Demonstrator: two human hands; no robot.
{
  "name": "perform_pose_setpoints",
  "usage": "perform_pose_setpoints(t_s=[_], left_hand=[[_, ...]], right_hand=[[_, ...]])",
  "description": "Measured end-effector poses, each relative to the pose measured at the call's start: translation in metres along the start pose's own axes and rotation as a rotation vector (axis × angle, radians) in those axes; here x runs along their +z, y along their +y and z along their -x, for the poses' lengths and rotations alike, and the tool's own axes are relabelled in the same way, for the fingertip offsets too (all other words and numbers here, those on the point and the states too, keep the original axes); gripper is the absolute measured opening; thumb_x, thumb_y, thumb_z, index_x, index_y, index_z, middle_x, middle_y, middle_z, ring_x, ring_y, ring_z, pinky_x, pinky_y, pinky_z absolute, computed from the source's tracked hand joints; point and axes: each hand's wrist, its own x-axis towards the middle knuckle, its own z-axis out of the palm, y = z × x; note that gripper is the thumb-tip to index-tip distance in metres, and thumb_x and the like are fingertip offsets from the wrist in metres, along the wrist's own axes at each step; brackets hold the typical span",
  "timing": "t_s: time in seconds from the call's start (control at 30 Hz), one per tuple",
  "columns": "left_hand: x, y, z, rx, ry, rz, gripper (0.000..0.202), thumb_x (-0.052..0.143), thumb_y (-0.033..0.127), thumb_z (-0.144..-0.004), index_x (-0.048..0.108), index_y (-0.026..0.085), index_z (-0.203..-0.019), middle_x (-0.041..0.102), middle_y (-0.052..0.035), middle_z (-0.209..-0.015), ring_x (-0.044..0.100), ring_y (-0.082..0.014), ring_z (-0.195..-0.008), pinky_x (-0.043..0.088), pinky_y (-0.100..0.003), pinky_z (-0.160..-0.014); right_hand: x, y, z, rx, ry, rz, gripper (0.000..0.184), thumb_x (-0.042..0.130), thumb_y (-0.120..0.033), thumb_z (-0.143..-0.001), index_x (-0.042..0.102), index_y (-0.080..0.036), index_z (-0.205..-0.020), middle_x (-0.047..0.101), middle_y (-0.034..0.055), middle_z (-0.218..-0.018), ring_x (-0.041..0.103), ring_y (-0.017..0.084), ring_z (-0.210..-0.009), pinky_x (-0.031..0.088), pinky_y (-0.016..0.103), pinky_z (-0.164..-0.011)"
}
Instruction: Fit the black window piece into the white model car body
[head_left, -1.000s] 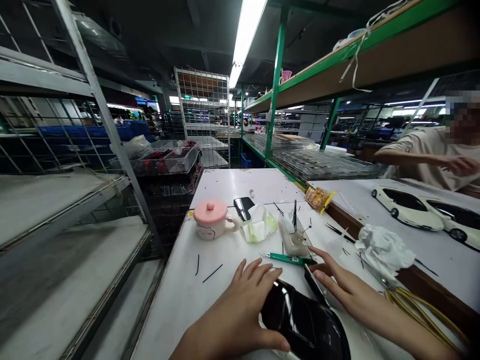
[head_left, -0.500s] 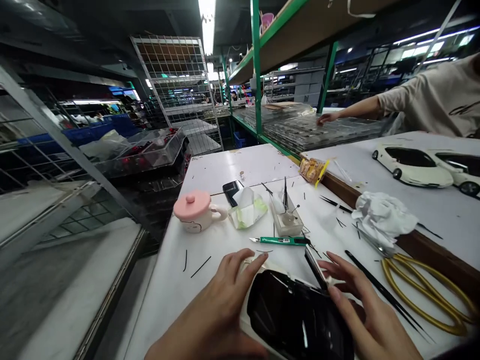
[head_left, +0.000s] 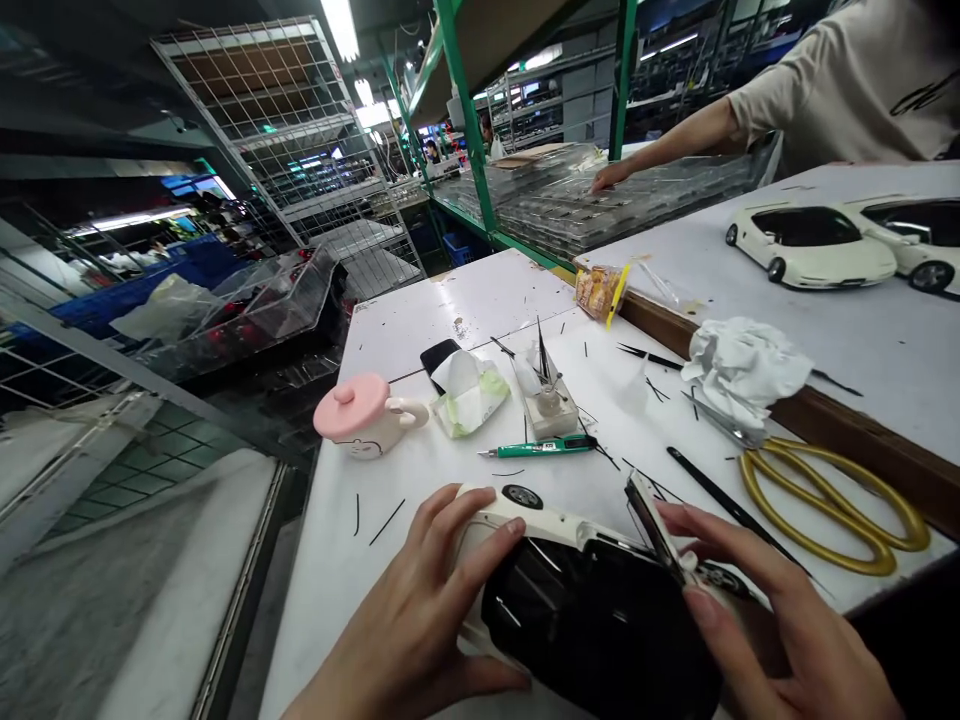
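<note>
A white model car with a glossy black roof (head_left: 570,600) lies on the white worktable (head_left: 420,320) right in front of me. My left hand (head_left: 420,620) grips its left side, fingers curled over the white body near a wheel. My right hand (head_left: 757,620) rests against the car's right side, fingers stretched along it by an opened thin black door panel. A green craft knife (head_left: 536,448) lies just beyond the car.
Beyond are a pink lidded mug (head_left: 360,415), a tissue pack (head_left: 469,392), a small tray with tweezers (head_left: 547,395), gold scissors (head_left: 832,500), a crumpled cloth (head_left: 742,365). Two white model cars (head_left: 814,245) sit on the right table, where another person's arm (head_left: 675,140) reaches over clear trays.
My view has tilted down and left. The car's white body and a wheel now show under my left hand. Both hands stay on the car.
</note>
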Motion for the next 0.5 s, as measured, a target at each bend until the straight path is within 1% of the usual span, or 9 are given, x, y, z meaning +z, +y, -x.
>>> perform_pose_setpoints(t_s=[0.1, 0.2, 0.3, 0.37, 0.43, 0.47, 0.5], left_hand=[[0.0, 0.002, -0.003, 0.004, 0.0, -0.01, 0.098, 0.069, 0.063, -0.078, 0.01, 0.041, -0.153, 0.035, -0.0148, -0.142, 0.037, -0.0421, -0.133, 0.047, -0.063, -0.103], [0.001, 0.003, -0.004, 0.003, 0.016, -0.013, 0.097, 0.069, 0.062, -0.078, 0.011, 0.042, -0.153, 0.035, -0.015, -0.143, 0.038, -0.0421, -0.134, 0.047, -0.062, -0.102], [0.005, 0.0, -0.003, 0.009, 0.037, 0.007, 0.099, 0.071, 0.064, -0.075, 0.014, 0.04, -0.152, 0.036, -0.0166, -0.145, 0.041, -0.0422, -0.133, 0.051, -0.06, -0.1], [0.01, -0.006, -0.002, -0.016, 0.05, 0.037, 0.101, 0.073, 0.065, -0.072, 0.017, 0.04, -0.152, 0.038, -0.0166, -0.145, 0.045, -0.041, -0.132, 0.053, -0.056, -0.099], [0.018, -0.016, -0.001, -0.064, 0.064, 0.085, 0.103, 0.077, 0.064, -0.069, 0.02, 0.041, -0.151, 0.041, -0.0149, -0.145, 0.049, -0.0391, -0.13, 0.053, -0.052, -0.1], [0.023, -0.022, -0.001, -0.074, 0.077, 0.115, 0.102, 0.077, 0.064, -0.068, 0.022, 0.041, -0.151, 0.042, -0.0141, -0.146, 0.05, -0.0387, -0.13, 0.052, -0.05, -0.102], [0.03, -0.028, -0.001, -0.066, 0.084, 0.15, 0.103, 0.077, 0.066, -0.067, 0.023, 0.042, -0.151, 0.043, -0.0134, -0.146, 0.051, -0.0387, -0.13, 0.052, -0.049, -0.102]], right_hand=[[-0.003, 0.005, -0.001, -0.05, -0.002, 0.037, 0.039, 0.046, -0.039, -0.097, 0.046, -0.036, -0.136, 0.068, 0.0028, -0.122, 0.067, 0.028, -0.109, 0.059, 0.047, -0.092], [-0.007, 0.01, -0.005, -0.193, -0.042, 0.081, 0.048, 0.047, -0.036, -0.097, 0.039, -0.038, -0.144, 0.069, 0.0011, -0.124, 0.069, 0.026, -0.108, 0.062, 0.037, -0.087], [-0.014, 0.012, -0.017, -0.348, -0.126, 0.098, 0.056, 0.049, -0.039, -0.097, 0.03, -0.04, -0.15, 0.071, -0.0002, -0.122, 0.07, 0.025, -0.107, 0.063, 0.035, -0.084], [-0.018, 0.013, -0.026, -0.426, -0.195, 0.118, 0.071, 0.056, -0.05, -0.094, 0.022, -0.039, -0.155, 0.067, 0.0029, -0.128, 0.069, 0.027, -0.109, 0.063, 0.037, -0.083], [-0.018, 0.019, -0.031, -0.485, -0.296, 0.186, 0.094, 0.065, -0.059, -0.085, 0.011, -0.035, -0.158, 0.058, 0.0081, -0.139, 0.065, 0.031, -0.116, 0.061, 0.04, -0.087], [-0.016, 0.025, -0.031, -0.518, -0.342, 0.239, 0.101, 0.068, -0.058, -0.083, 0.006, -0.034, -0.158, 0.054, 0.0103, -0.143, 0.063, 0.033, -0.119, 0.059, 0.042, -0.09], [-0.011, 0.032, -0.03, -0.546, -0.394, 0.298, 0.103, 0.07, -0.055, -0.083, 0.004, -0.034, -0.158, 0.052, 0.0112, -0.144, 0.061, 0.034, -0.121, 0.057, 0.044, -0.093]])
